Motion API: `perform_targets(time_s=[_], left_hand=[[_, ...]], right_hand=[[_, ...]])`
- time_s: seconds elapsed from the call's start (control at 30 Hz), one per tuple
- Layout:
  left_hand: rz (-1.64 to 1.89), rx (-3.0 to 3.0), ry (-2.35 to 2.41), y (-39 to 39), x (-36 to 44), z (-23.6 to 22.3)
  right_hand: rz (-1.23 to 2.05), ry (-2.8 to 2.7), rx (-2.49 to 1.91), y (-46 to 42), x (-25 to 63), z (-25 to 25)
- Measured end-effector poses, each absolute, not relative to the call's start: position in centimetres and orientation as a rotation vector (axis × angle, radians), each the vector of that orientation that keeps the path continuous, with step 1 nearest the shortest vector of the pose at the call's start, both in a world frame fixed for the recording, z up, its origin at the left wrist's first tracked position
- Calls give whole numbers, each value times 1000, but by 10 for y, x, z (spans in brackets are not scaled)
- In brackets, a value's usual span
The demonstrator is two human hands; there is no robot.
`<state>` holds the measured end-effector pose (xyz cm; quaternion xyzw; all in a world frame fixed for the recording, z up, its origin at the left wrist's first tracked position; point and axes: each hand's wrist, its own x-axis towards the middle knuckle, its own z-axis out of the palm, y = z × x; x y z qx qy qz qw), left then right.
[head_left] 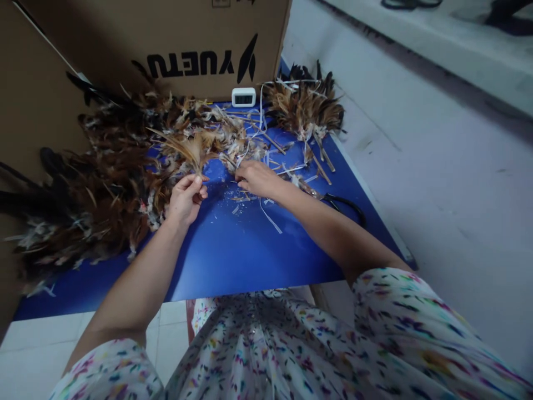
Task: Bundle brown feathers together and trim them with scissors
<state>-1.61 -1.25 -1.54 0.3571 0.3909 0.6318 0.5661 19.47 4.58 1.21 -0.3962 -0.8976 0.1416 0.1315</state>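
Observation:
In my left hand (186, 199) a small bunch of light brown feathers (192, 151) is pinched by its quill ends, the tips fanning up and away. My right hand (257, 178) is a little to the right, fingers curled downward at the near edge of loose pale feathers (237, 139); whatever the fingertips grip is hidden. A big heap of brown and black feathers (112, 183) spreads along the left. Between and below the hands lie bits of quill and thin white strips (270, 216).
A white digital clock (244, 98) stands before a cardboard box (200, 33). Feather dusters or bundles with sticks (306, 108) lie at the back right. Black-handled scissors (345, 204) rest beside my right forearm on the blue table (250, 261). A wall (437, 183) borders the right.

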Motion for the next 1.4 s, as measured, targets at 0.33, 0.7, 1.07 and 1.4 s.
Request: perform_targets(time_s=[0.33,0.7,1.07,1.4], left_hand=[[1477,795,906,-12,-15,-16],[1455,817,912,-13,-14,-15],[1448,785,922,-13,-15,-16],[1356,865,865,-17,-12,-13]], right_hand=[[993,-2100,-1179,64,198,18],[1433,-1295,-1102,65,224,48],[1233,-1348,-1123,65,241,62],[1145,-1812,-1030,28,208,58]])
